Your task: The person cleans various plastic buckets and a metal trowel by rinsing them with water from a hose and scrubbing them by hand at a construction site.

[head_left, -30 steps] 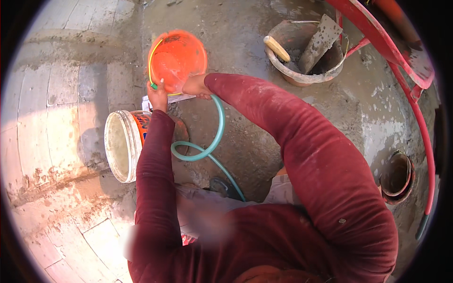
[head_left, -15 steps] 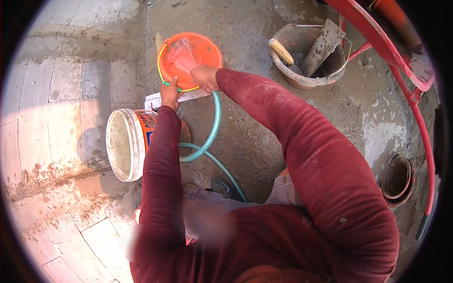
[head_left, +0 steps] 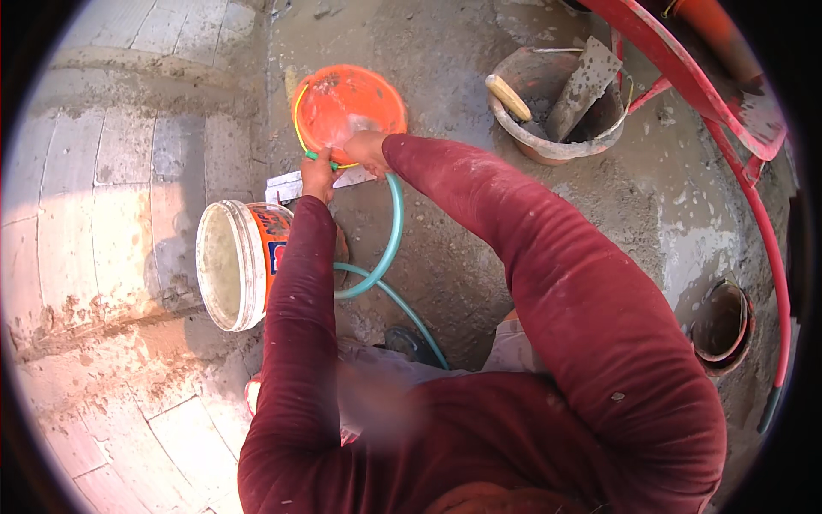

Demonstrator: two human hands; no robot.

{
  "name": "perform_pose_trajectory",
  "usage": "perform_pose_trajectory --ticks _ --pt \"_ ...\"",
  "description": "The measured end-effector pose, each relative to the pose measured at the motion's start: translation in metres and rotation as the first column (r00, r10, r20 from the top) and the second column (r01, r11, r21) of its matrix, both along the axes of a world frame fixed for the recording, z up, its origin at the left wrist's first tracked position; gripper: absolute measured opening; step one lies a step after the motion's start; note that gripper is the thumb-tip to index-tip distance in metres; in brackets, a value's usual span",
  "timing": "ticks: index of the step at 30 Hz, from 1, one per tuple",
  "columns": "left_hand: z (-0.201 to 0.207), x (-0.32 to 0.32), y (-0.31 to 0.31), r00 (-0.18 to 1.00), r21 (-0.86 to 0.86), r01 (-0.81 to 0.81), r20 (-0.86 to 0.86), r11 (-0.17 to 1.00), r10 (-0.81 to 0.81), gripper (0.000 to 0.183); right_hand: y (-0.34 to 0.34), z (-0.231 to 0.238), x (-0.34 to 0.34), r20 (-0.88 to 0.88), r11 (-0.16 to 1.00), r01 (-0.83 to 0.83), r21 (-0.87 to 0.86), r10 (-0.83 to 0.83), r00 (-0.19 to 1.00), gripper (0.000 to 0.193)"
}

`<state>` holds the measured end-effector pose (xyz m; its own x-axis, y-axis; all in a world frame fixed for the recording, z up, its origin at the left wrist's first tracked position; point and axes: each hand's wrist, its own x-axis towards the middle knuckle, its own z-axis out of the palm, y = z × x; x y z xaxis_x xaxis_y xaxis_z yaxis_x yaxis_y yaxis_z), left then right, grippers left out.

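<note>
An orange bucket (head_left: 341, 98) stands ahead of me with its mouth facing up, and its thin yellow handle (head_left: 298, 120) lies along the rim. My left hand (head_left: 318, 179) is closed around the handle's green grip (head_left: 322, 160) at the near side. Over the near right rim, my right hand (head_left: 368, 152) is closed on a teal hose (head_left: 396, 223). Whitish water splashes inside the bucket beside that hand. The hose end is hidden by the fingers; the rest loops down toward my legs.
A white-rimmed bucket (head_left: 255, 265) lies on its side at left. A mortar bucket (head_left: 556, 152) on the right holds a wooden-handled tool (head_left: 509, 97) and a flat blade (head_left: 586, 88). Beyond it stands a red wheelbarrow (head_left: 753, 201); a small dark pot (head_left: 719, 321) sits nearer.
The water jet reached across the bucket before; now a shorter splash shows close to my right hand. Both hands sit slightly lower in view, still at the near rim.
</note>
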<state>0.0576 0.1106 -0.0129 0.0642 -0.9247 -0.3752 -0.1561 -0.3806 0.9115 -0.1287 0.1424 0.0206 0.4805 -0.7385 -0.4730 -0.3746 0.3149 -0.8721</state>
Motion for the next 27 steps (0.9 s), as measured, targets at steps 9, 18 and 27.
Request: perform_pose_trajectory --ticks 9,18,27 --pt "-0.011 -0.027 0.016 0.997 0.14 0.053 0.043 0.989 -0.06 0.029 -0.014 -0.046 -0.03 -0.368 0.99 -0.141 -0.021 0.124 0.922 0.038" --pt "0.009 -0.045 0.002 0.948 -0.073 0.005 -0.317 0.997 -0.028 0.048 0.029 0.038 -0.002 -0.244 0.853 0.046 -0.52 -0.2 0.949 0.033" --pt "0.038 -0.008 -0.007 0.843 -0.625 0.427 0.536 0.654 -0.038 0.016 0.042 0.057 -0.016 -0.264 0.897 -0.025 -0.441 -0.103 0.959 0.048"
